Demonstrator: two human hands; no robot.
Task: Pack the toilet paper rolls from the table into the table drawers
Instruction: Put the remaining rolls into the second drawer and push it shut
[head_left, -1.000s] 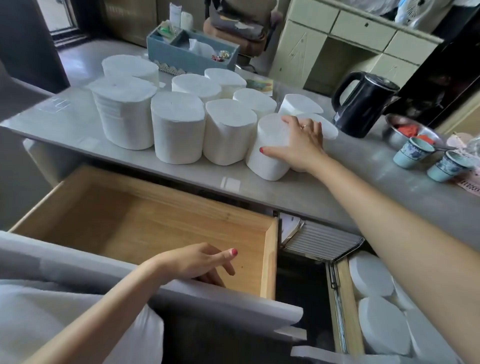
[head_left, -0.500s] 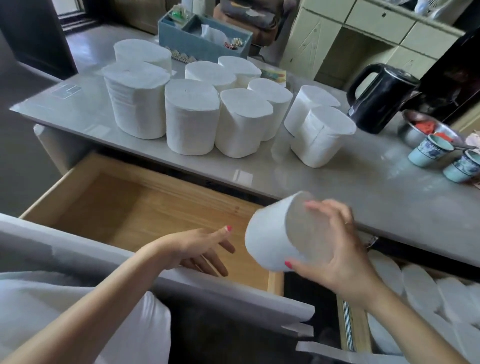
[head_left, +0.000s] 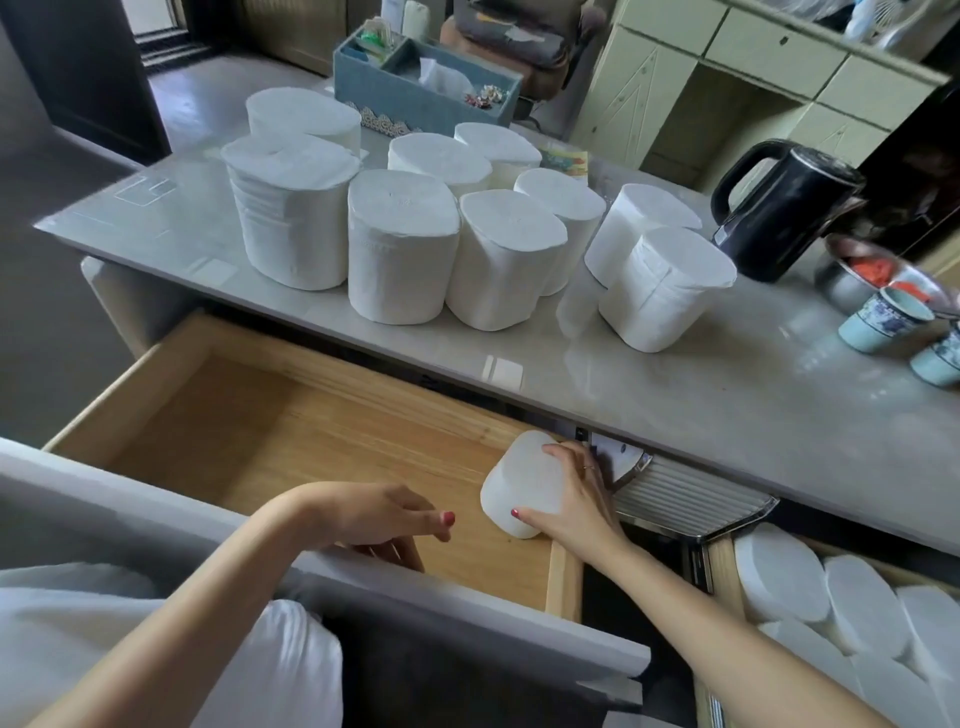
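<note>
The right hand (head_left: 569, 499) is gripping a toilet paper roll (head_left: 522, 483) inside the open left drawer (head_left: 270, 415), pressing it into the drawer's far right corner. The left hand (head_left: 374, 514) is hanging just over the drawer's near edge with fingers loosely spread, holding nothing. Nine more rolls (head_left: 402, 244) are standing clustered on the table (head_left: 675, 384), toward its far edge, and the right drawer (head_left: 722, 571) is holding packed rolls.
</note>
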